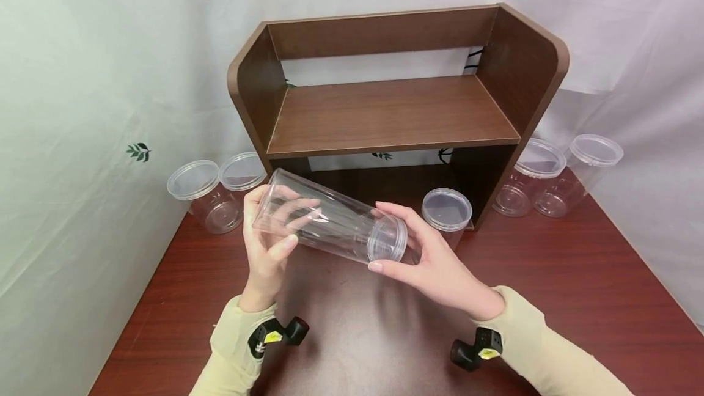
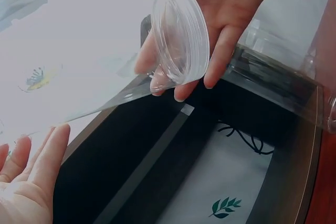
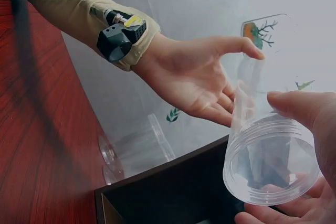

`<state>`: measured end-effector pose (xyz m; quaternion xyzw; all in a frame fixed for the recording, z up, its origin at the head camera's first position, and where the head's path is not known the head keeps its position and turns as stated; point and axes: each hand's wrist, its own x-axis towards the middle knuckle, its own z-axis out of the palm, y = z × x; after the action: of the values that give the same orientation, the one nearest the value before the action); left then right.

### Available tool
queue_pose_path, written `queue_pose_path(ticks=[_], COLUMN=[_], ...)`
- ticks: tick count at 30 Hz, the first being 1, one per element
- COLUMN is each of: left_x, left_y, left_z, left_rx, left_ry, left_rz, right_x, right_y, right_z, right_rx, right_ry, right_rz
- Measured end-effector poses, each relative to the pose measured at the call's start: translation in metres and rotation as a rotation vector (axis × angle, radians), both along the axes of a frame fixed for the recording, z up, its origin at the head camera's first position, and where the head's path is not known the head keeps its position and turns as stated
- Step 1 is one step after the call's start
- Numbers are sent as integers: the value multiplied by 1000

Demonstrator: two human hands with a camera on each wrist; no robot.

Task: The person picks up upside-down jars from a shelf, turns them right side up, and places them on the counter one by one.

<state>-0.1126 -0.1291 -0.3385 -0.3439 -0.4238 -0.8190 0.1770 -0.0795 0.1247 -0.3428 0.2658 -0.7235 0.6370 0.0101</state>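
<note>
A tall clear jar [image 1: 330,223] is held on its side above the dark red worktop [image 1: 577,298], just in front of the brown wooden shelf unit [image 1: 393,112]. Its base end is supported by the left hand [image 1: 269,243], whose fingers are seen through the clear wall behind the jar, with the thumb laid against the near side; the grip is a loose cradle with fingers largely straight. The threaded mouth end [image 3: 270,161] is held by the right hand [image 1: 434,261], whose thumb and fingers are curled round the rim. In the left wrist view the mouth [image 2: 181,35] is seen against the right palm. No lid is fitted on the held jar.

A lidded jar [image 1: 447,211] stands under the lower shelf, just beside the right hand. Two lidded jars [image 1: 217,191] are recorded at the left of the shelf unit, near the white backdrop [image 1: 82,109], and two more lidded containers [image 1: 555,176] at its right. Both shelves of the unit are seen from above. A small black device [image 1: 277,333] is strapped at each wrist over the beige sleeves [image 1: 528,338].
</note>
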Motion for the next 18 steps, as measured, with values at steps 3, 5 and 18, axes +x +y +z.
queue_pose_path(ticks=[3,5,18], left_x=[-1,-1,-6], left_y=[1,0,-20], left_z=[0,0,6], left_rx=[3,3,60], left_ry=[11,22,20], left_rz=[-8,-1,179], right_x=[0,1,6], right_y=[-1,-1,4], right_z=[0,1,12], right_rx=[-29,-56,-123], right_ry=[9,15,87], right_rz=[-4,-8,-65])
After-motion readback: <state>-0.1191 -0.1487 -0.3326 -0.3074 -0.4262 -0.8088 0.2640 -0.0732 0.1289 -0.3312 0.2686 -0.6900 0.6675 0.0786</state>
